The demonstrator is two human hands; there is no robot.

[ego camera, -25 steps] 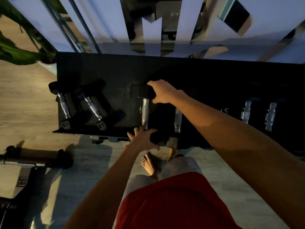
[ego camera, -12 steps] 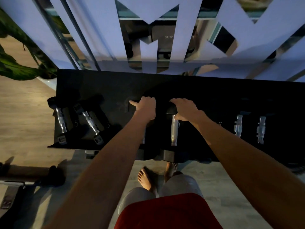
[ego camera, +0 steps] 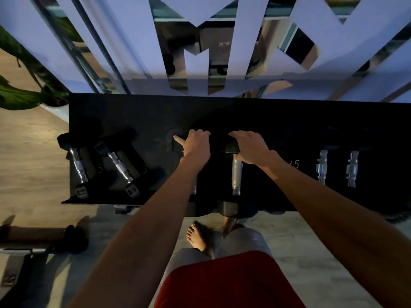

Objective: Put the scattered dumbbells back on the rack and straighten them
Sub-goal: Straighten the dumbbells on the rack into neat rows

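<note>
Head view: hands (ego camera: 196, 144) (ego camera: 250, 148) grip two middle dumbbells (ego camera: 236, 174) resting on the rack (ego camera: 133, 116).

Bare rack (ego camera: 144, 114) lay open behind; a tilted dumbbell pair (ego camera: 121, 168) at left and a straight pair (ego camera: 322, 167) at right hemmed the middle dumbbells (ego camera: 236, 174).

On my feed the rack (ego camera: 155, 112) runs left to right against the wall, with a plant (ego camera: 15, 96) behind its left end. The left pair of dumbbells (ego camera: 121, 168) lies slanted on its left part, and the right pair of dumbbells (ego camera: 321, 167) lies front to back on its right part. Between them, my left hand (ego camera: 196, 143) grips the far head of the left middle dumbbell (ego camera: 176, 149), and my right hand (ego camera: 250, 147) grips that of the right middle dumbbell (ego camera: 236, 174). A loose bar (ego camera: 44, 238) lies on the floor before the rack's left end.
</note>
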